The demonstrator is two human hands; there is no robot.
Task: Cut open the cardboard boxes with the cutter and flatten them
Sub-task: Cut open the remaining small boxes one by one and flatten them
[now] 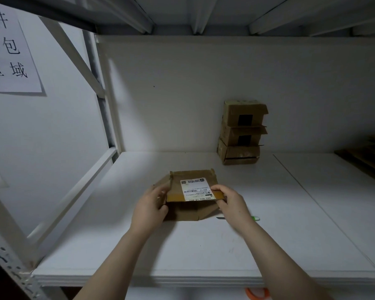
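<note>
Box (193, 210): brown cardboard, partly collapsed, held between both hands over the middle of the shelf board; lower edge at or just above the board, contact not clear.
Left hand (149, 210): curled round the left side flap, thumb on the near face, fingers wrapped behind the slanted flap.
Right hand (232, 202): pinching the right end of the top panel, thumb on top beside the shipping label, fingers tucked under the edge.
Shipping label (196, 189): white, printed with a barcode, stuck on the top panel, print upside down in this view; strip of tape along its near edge.
Green item (255, 218): small, lying on the board just behind the right wrist, mostly hidden; a white tip showing on the other side of the wrist; too hidden to name.
Shelf board (182, 252): white, flat, with a seam running diagonally across the right half.
Stack of boxes (240, 133): three small brown ones, one upon another, against the back wall, right of centre, well apart from the hands; flaps partly open.
Flat cardboard (368, 154): dark brown sheets piled at the far right edge of the board.
Paper sign (11, 50): white sheet with large black characters, fixed to the left wall.
Orange item (257, 294): below the front edge of the board, only a curved part visible.
</note>
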